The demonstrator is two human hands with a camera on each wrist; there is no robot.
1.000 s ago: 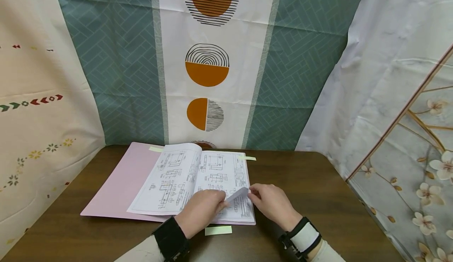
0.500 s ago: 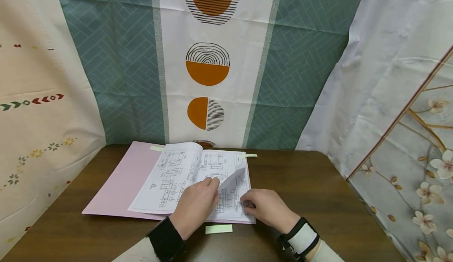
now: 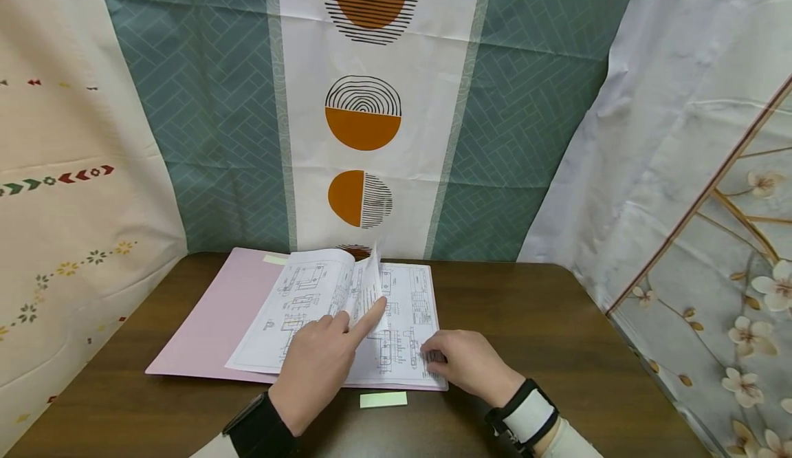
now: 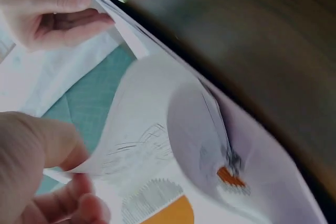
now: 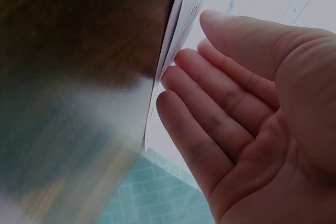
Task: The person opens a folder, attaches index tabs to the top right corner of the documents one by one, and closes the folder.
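Observation:
An open pink folder lies on a dark wooden table with a stack of technical drawings in it. My left hand holds one page between thumb and outstretched index finger, and the page stands almost upright over the middle of the stack. In the left wrist view the curved page runs between the thumb and the fingers. My right hand rests with relaxed fingers on the stack's lower right corner. Its fingertips touch the sheets' edge.
A pale green sticky note lies on the table just in front of the folder. A similar tab sticks out at the folder's far left. Patterned curtains hang close behind and to both sides of the table.
My left hand has lifted the page from the lower right corner up and leftward until it stands nearly upright. My right hand let go of the corner and settled on the stack.

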